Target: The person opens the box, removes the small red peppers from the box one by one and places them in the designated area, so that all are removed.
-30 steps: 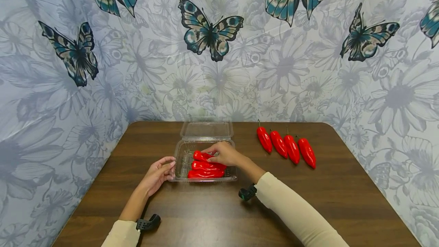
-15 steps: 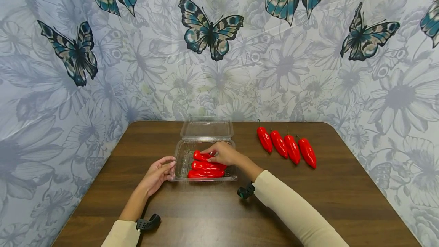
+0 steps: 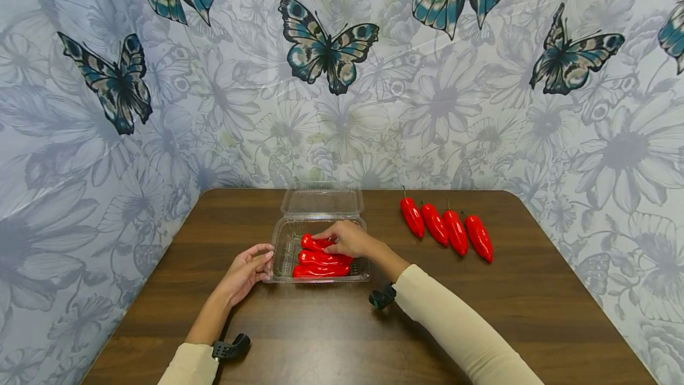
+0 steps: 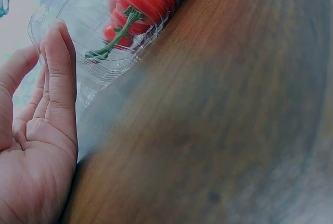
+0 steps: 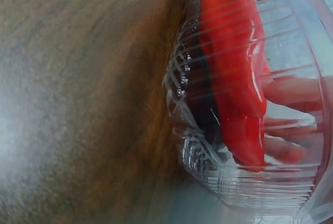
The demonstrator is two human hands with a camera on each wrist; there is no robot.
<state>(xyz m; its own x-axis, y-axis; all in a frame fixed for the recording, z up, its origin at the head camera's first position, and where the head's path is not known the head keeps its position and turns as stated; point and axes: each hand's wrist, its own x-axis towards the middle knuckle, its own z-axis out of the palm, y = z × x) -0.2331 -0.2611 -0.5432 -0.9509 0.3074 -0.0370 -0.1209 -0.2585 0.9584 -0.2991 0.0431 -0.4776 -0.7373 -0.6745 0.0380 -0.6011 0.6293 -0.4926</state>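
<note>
A hinged clear plastic container [image 3: 281,248] stands on the table with its lid [image 3: 322,201] tipped back. My left hand [image 3: 247,272] pinches the container's left rim between thumb and fingers; in the left wrist view those fingers are nearly straight. Inside lie red chili peppers. My right hand [image 3: 350,240] reaches in from the right and grips the rearmost chili pepper [image 3: 310,243], covering its right part. In front of that one lie a middle pepper [image 3: 323,258] and a front pepper [image 3: 320,271], side by side. Through the wall, the left wrist view shows a green stem [image 4: 122,34].
Several more red chili peppers [image 3: 454,232] lie in a slanting row on the brown table [image 3: 320,337], to the right of the container. A butterfly-patterned backdrop [image 3: 427,117] rises behind the table. Each wrist wears a black strap device [image 3: 231,346].
The right forearm has shifted very slightly left. Both hands keep their places at the container, and the peppers look the same.
</note>
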